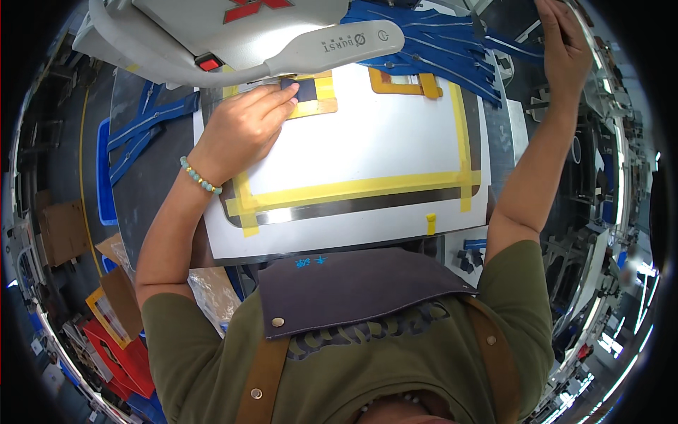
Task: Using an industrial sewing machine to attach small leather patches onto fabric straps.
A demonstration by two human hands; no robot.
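Note:
My left hand [244, 127], with a beaded bracelet at the wrist, lies with its fingers stretched out and pressing down. Its fingertips rest on a small dark blue fabric piece [306, 90] inside a yellow-edged frame [325, 106]. This frame sits on a white board [353, 152] bordered with yellow tape. My right hand [569, 53] is raised at the upper right, its fingers drawn together and partly beyond the picture's edge. What they hold, if anything, cannot be made out. A blue zipper strip [519, 49] from the pile of blue zippers [441, 42] reaches close beside it.
A light grey machine [296, 20] with a red switch [208, 63] and a pale handle [339, 51] overhangs the board's far side. A second, orange-yellow frame [395, 85] lies right of centre. More blue zipper strips [145, 127] hang at the left above a blue bin [105, 177].

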